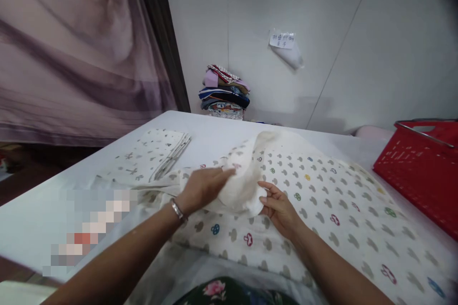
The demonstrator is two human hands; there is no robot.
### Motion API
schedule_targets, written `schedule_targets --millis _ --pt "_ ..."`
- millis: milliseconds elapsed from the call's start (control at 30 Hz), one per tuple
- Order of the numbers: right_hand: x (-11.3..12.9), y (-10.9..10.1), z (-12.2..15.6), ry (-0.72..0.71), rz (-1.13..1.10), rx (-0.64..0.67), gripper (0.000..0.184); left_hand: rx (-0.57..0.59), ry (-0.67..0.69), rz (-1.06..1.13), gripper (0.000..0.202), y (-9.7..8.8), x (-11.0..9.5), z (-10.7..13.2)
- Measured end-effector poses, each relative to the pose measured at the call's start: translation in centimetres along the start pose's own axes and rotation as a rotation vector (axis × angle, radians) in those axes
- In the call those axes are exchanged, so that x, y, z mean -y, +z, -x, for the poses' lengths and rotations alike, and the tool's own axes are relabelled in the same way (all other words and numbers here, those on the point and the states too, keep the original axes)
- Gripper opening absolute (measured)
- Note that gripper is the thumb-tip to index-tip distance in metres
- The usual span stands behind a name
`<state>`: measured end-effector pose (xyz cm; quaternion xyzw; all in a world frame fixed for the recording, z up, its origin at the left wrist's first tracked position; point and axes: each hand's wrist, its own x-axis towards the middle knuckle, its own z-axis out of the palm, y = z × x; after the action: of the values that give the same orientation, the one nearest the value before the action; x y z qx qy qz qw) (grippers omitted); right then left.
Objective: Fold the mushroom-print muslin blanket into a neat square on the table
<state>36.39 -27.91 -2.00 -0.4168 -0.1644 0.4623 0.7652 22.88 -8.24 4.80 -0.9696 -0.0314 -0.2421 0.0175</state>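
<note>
A white cloth [293,171] printed with grey, red, blue, green and yellow mushrooms lies spread across the table. Part of it is raised into a loose fold, showing a plain cream underside [238,190]. My right hand [281,207] pinches the white edge of this fold between thumb and fingers. Against the fold's left side is my left hand [205,188], wearing a silver bracelet [178,211] at the wrist. Its fingers are blurred and partly hidden, so its grip cannot be made out.
A folded stack of patterned white cloth [153,150] rests on the white table [211,126] at the left. On the right stands a red plastic basket [422,167] with a metal handle. Folded fabrics [225,93] are piled by the back wall, and a curtain [78,43] hangs at left.
</note>
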Motion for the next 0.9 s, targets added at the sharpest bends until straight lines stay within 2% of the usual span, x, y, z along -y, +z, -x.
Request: schedule_targets --millis 33,100,167,267,333,400,500,600,700,800,900 --pt "0.0 0.0 0.0 0.004 0.003 0.004 0.041 0.062 0.071 0.028 0.03 0.9 -1.1 0.7" --pt "0.0 -0.2 -0.1 0.011 0.006 0.017 0.039 0.138 0.107 0.108 0.028 2.4 -3.1 2.1" --pt "0.0 -0.3 -0.1 0.013 0.003 0.036 0.038 0.15 0.033 0.224 0.026 3.3 -4.5 2.9" --pt "-0.1 -0.4 -0.2 0.005 -0.008 0.053 0.04 0.046 -0.164 0.463 0.025 3.6 -4.7 3.2" --pt "0.0 -0.4 -0.1 -0.015 -0.002 0.049 0.043 -0.018 -0.331 0.608 0.024 3.3 -3.8 2.7" --pt "0.6 -0.5 -0.2 -0.068 0.014 0.019 0.042 -0.029 -0.484 0.691 0.027 2.6 -2.4 1.7" --pt "2.2 -1.5 -0.7 -0.234 0.008 -0.109 0.037 -0.04 -0.594 0.718 0.031 1.2 0.0 -0.4" --pt "3.6 -3.1 -1.5 -0.345 -0.048 -0.287 0.033 -0.135 -0.606 0.756 0.031 -0.1 2.0 -2.9" --pt "3.6 -4.5 -2.1 -0.213 -0.06 -0.375 0.04 -0.208 -0.552 0.791 0.029 -1.0 3.7 -5.3" --pt "2.4 -4.9 -2.3 -0.051 0.028 -0.293 0.06 -0.24 -0.488 0.779 0.028 -1.8 5.2 -7.5" --pt "0.9 -4.9 -2.2 -0.023 0.202 -0.203 0.074 -0.251 -0.413 0.705 0.026 -2.9 6.7 -9.6"
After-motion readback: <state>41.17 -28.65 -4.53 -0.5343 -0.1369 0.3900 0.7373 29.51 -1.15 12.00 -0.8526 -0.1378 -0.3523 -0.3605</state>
